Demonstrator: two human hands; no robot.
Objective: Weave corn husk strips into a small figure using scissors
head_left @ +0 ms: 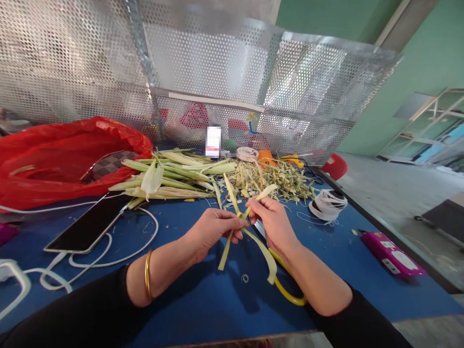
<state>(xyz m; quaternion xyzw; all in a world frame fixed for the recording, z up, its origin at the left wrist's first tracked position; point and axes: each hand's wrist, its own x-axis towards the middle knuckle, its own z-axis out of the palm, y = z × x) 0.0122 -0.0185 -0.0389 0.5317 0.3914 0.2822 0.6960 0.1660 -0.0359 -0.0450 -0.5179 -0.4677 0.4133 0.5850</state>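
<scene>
1. Fingers (232,223) of the left hand (213,229): thumb and index pinched together, no gap, clamped at the crossing of the pale green leaf strips (239,214).
2. Right hand (273,220): thumb and index likewise pressed together, on the arm of leaf that runs out between 1 and 2 o'clock.
3. Risks, my judgement: the loop at the crossing looks loose; a slack left pinch could let it open. A hard or uneven pull from the right could split the leaf along its grain.
4. Scissors (291,298) with yellow handles, at 5 o'clock, blades by the right hand; contact uncertain. A loose tail might snag there.
5. Leaf position: crossing right at the left fingertips, just short of the right ones, raised off the counter (195,304). Tails point to 11, 5 and 7 o'clock. One strip or several, cannot tell.
6. Around: long leaf pile (177,179) at 10 o'clock, clippings (271,179) at 1, thread spool (326,205) at 3.
</scene>
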